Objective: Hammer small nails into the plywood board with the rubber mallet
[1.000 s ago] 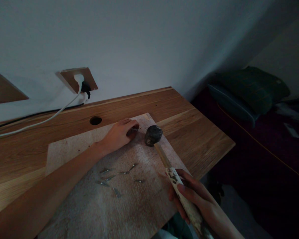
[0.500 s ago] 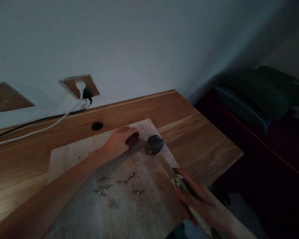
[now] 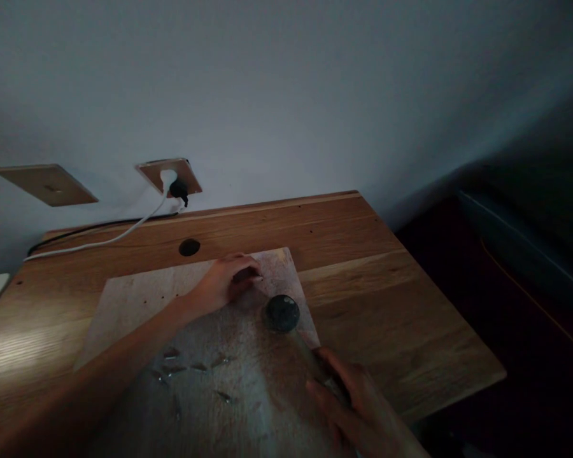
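My left hand (image 3: 226, 283) rests near the far end of a pale wooden board (image 3: 267, 375). Its fingers are curled, thumb and forefinger pinched at the board's surface; what they hold is too small and dark to name. In my right hand (image 3: 356, 404) is the handle of a mallet (image 3: 282, 313). The mallet's round black head is over the board, just right of and nearer to me than my left fingertips; whether it touches the board I cannot tell. Several slim shiny pointed pieces (image 3: 199, 367) lie scattered on the board, on the near side of my left forearm.
Beneath the board is a wooden desk (image 3: 363, 312) with a round cable hole (image 3: 190, 247). A white cable (image 3: 105, 242) and a black one run from a wall socket (image 3: 186, 177) along the back. A second wall plate (image 3: 48, 184) is further left. Dark floor lies beyond the right edge.
The mallet head has moved toward me and slightly left, away from the board's right edge. My left fingers have shifted a little and show a pinch more clearly. The camera view has shifted too.
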Available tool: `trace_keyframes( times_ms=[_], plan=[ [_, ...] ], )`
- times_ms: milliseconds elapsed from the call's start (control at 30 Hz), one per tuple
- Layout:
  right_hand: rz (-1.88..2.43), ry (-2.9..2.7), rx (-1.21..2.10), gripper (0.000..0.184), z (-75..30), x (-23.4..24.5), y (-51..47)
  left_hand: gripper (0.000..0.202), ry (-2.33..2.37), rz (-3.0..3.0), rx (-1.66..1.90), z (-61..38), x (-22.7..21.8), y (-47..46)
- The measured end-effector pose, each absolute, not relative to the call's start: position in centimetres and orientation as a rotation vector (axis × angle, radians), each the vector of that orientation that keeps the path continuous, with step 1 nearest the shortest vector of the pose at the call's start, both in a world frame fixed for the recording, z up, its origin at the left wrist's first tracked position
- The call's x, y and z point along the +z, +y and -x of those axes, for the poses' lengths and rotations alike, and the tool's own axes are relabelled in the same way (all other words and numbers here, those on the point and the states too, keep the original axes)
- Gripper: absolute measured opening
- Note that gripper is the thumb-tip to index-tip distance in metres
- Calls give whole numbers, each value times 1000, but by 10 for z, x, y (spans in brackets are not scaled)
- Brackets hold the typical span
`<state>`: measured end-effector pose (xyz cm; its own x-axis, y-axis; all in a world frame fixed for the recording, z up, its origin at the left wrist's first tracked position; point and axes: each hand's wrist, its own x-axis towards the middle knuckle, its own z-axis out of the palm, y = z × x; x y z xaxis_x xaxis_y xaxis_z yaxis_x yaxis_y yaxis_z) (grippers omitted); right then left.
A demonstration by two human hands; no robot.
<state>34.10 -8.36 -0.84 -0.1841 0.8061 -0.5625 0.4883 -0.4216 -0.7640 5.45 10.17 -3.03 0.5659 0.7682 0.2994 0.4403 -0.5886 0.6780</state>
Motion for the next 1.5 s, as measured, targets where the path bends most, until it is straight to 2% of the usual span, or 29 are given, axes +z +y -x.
trace_keyframes(
  times_ms=[167, 367, 600, 933, 1167, 1400, 1500],
  plan=[
    [1749, -1475, 1647, 65, -342, -10, -83, 6, 890, -2334, 819, -56, -30, 100],
    [1902, -1487, 1397, 68, -341, -14, -90, 10, 793, -2489, 808, -57, -29, 99],
    [1890, -1401, 1506, 70, -331, -8, -91, 12, 841, -2510, 772, -57, -33, 98],
    [1854, -1512, 1442, 75, -330, -4, -88, 14, 818, -2514, 753, -57, -39, 103],
    [1784, -1526, 1410, 64, -330, -2, -85, 12, 820, -2531, 774, -59, -41, 108],
    [1617, -1548, 1336, 43, -327, -6, -83, 13, 836, -2539, 818, -63, -37, 107],
    [1579, -1546, 1307, 41, -328, -11, -81, 11, 856, -2513, 814, -63, -36, 108]
  ],
)
